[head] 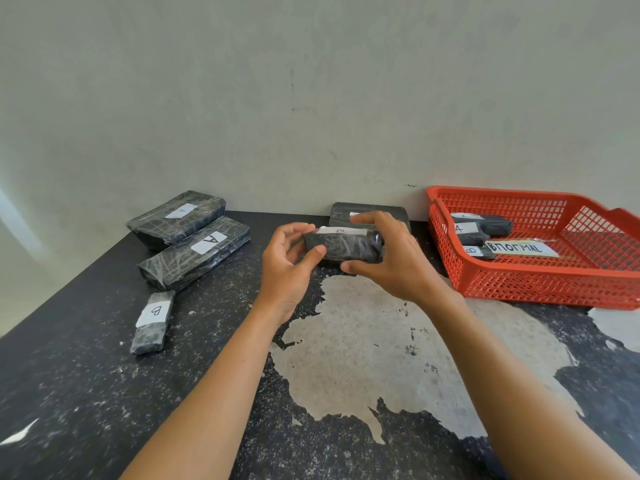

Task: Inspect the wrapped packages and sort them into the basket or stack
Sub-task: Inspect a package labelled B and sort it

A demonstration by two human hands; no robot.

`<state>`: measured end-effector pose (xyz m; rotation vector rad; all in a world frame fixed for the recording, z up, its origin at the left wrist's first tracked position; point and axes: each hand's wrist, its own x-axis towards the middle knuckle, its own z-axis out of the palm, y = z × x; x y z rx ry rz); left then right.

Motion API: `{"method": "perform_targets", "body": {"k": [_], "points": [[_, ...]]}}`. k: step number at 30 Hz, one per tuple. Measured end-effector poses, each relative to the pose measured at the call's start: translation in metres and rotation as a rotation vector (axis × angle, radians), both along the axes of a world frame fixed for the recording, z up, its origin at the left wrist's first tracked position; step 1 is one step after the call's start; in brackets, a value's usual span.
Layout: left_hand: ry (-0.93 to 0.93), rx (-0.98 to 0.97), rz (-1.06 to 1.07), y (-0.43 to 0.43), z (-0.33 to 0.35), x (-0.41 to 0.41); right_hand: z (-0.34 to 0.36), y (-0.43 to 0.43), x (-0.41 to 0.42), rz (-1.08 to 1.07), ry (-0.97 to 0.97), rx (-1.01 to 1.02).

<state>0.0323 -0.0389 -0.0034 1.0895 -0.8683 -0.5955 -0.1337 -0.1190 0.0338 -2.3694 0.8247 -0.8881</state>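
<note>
"A" on label of pkg [195, 253] near table's back-left corner; "B" on small pkg [152, 322] by left edge; "A", "B" on pkgs in red basket [540, 285]

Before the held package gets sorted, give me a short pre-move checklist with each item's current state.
1. Right hand has a grip on the held package: ok.
2. Left hand supports its other end: ok.
3. Label on held package fully readable: cannot tell, seen edge-on.
4. Red basket has free floor space: ok.
5. Path from package to basket unobstructed: ok.
6. Wrap damage on held package: cannot tell.
</note>
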Motion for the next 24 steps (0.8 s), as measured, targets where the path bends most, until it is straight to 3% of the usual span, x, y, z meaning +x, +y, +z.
{"method": "perform_targets", "body": {"k": [7, 14, 21, 24], "points": [[-0.021, -0.067, -0.035, 0.001, 0.002, -0.003, -0.001, -0.009, -0.003, -0.03, 0.015, 0.124], [-0.048, -0.063, -0.041, 0.001, 0.001, -0.005, -0.004, -0.014, -0.006, 0.029, 0.129, 0.063], [0.263, -0.007, -0.301, 0.004, 0.008, 0.007, -0.002, -0.015, -0.012, 0.21, 0.107, 0.012], [0.324, 0.011, -0.358, 0.006, 0.008, 0.009, -0.009, -0.019, -0.009, 0.189, 0.162, -0.065]]}}
